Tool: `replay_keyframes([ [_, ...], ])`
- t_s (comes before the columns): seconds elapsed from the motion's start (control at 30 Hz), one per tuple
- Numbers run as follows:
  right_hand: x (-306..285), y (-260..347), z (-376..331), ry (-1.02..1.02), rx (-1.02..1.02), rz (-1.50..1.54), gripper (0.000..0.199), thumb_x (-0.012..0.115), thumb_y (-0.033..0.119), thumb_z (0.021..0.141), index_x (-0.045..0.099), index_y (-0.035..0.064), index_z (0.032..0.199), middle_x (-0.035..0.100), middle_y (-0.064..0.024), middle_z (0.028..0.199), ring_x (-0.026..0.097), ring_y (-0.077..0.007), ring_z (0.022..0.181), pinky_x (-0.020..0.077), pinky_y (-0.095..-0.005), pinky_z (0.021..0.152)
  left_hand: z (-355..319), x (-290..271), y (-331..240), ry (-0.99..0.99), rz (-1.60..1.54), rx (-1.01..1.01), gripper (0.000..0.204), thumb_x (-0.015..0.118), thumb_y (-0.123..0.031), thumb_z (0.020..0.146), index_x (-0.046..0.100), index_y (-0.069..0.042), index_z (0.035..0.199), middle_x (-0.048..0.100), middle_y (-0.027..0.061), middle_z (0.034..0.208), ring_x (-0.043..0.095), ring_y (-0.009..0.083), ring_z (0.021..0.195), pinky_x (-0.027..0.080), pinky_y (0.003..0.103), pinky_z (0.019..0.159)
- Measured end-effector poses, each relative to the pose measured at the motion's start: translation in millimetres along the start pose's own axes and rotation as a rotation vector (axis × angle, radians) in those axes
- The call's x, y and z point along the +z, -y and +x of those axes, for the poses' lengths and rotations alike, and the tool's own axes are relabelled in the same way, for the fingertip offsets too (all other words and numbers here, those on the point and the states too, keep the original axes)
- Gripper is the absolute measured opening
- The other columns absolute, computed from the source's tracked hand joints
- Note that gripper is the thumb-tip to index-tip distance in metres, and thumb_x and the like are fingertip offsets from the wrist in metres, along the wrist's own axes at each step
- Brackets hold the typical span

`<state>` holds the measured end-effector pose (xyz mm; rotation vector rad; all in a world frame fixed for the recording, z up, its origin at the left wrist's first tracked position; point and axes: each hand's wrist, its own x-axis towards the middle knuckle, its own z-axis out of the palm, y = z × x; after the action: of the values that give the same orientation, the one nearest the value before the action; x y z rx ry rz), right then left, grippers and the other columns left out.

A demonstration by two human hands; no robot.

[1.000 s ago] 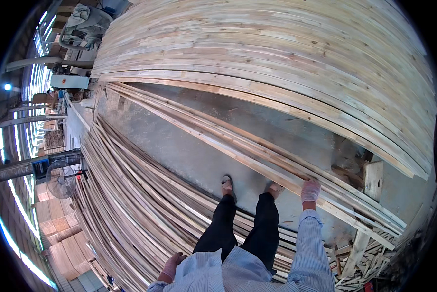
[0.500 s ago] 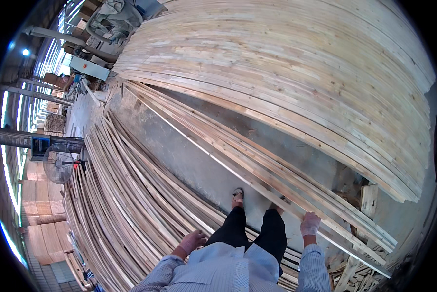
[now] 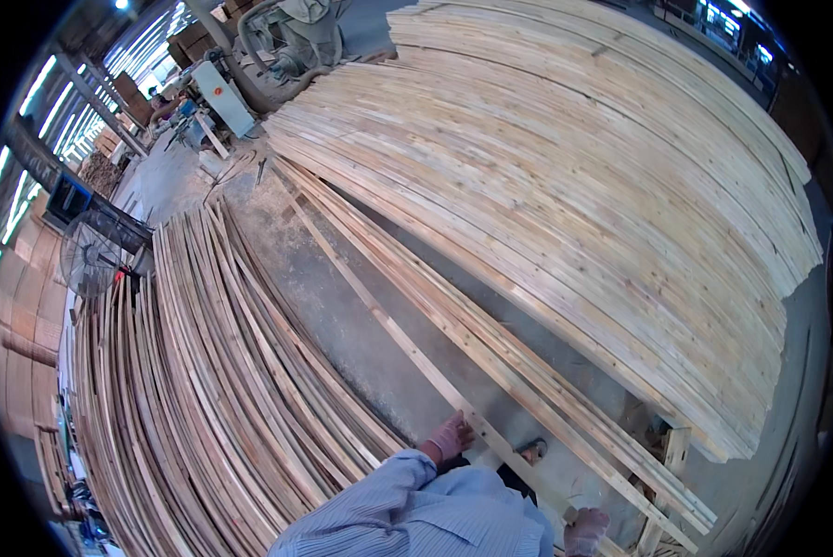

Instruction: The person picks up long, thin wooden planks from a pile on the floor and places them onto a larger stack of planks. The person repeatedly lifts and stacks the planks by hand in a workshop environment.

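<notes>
A long, narrow wooden strip [image 3: 370,302] runs diagonally from the far left toward my body, apart from the other loose strips. My left hand [image 3: 449,436], in a pale glove, holds its edge with the fingers curled over it. Nearer its close end, my right hand [image 3: 586,532], also gloved, is closed on the strip low in the picture. Beside it on the right lies a small bunch of similar strips [image 3: 490,357], with a gap of grey floor between. My feet are partly hidden beneath the strip and my shirt.
Right of the bunch spreads a wide, flat stack of pale strips [image 3: 546,176]. Darker strips [image 3: 221,371] lie in a large pile at the left. Farther back are a standing fan [image 3: 96,255], a pale machine cabinet [image 3: 223,97] and dusty floor [image 3: 296,269].
My left hand has moved right and taken hold of the strip. The strip has shifted away from the bunch, toward me. My right hand is lower, and the view has turned.
</notes>
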<state>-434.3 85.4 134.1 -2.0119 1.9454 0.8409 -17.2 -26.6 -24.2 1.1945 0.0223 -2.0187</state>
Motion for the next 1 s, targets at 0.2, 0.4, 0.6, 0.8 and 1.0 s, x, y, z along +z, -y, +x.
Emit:
replay_keyframes([
  [0.2,23,-21,-77,-0.293,-0.078,-0.233,0.063,0.061,0.065,0.077,0.069,0.0142,0.114,0.062,-0.0107,0.123,0.058,-0.0289,0.113,0.0414,-0.0481,0.099,55,-27,37,-0.064,-0.7,-0.045,0.029,0.054,-0.039,0.094,0.059,-0.016,0.11,0.064,0.0082,0.103,0.061,0.032,0.099,0.047,0.054,0.093],
  [0.4,-33,-76,-159,0.35,0.35,-0.2,0.073,0.058,0.064,0.083,0.049,0.0199,0.139,0.057,-0.0056,0.132,0.053,-0.0277,0.121,0.0345,-0.0522,0.106,27,-10,14,-0.213,-0.584,-0.032,0.027,0.052,-0.037,0.095,0.056,-0.011,0.096,0.06,0.0098,0.081,0.061,0.0322,0.076,0.052,0.053,0.074],
  [0.6,77,-139,-146,0.049,0.626,-0.287,0.06,0.053,0.061,0.085,0.059,0.0195,0.128,0.063,-0.0041,0.121,0.059,-0.0254,0.113,0.0386,-0.0483,0.1,13,13,2,-0.174,-0.544,0.031,0.021,0.058,-0.033,0.088,0.056,-0.014,0.096,0.062,0.01,0.083,0.061,0.034,0.076,0.051,0.055,0.07],
  [0.8,22,-141,-125,0.141,0.388,-0.139,0.038,0.053,0.046,0.087,0.069,0.0189,0.107,0.068,-0.0038,0.114,0.064,-0.0241,0.109,0.0405,-0.0478,0.097,-6,24,3,-0.268,-0.53,0.077,0.02,0.055,-0.032,0.089,0.055,-0.012,0.093,0.062,0.0132,0.082,0.061,0.0358,0.072,0.052,0.057,0.067],
  [1.0,102,-167,-84,-0.015,0.322,-0.028,0.033,0.051,0.038,0.087,0.071,0.0184,0.105,0.071,-0.0081,0.104,0.066,-0.0273,0.105,0.0462,-0.0485,0.089,-36,28,-7,-0.405,-0.397,0.141,0.027,0.051,-0.035,0.092,0.061,-0.01,0.096,0.066,0.0133,0.09,0.062,0.0352,0.082,0.05,0.056,0.076],
])
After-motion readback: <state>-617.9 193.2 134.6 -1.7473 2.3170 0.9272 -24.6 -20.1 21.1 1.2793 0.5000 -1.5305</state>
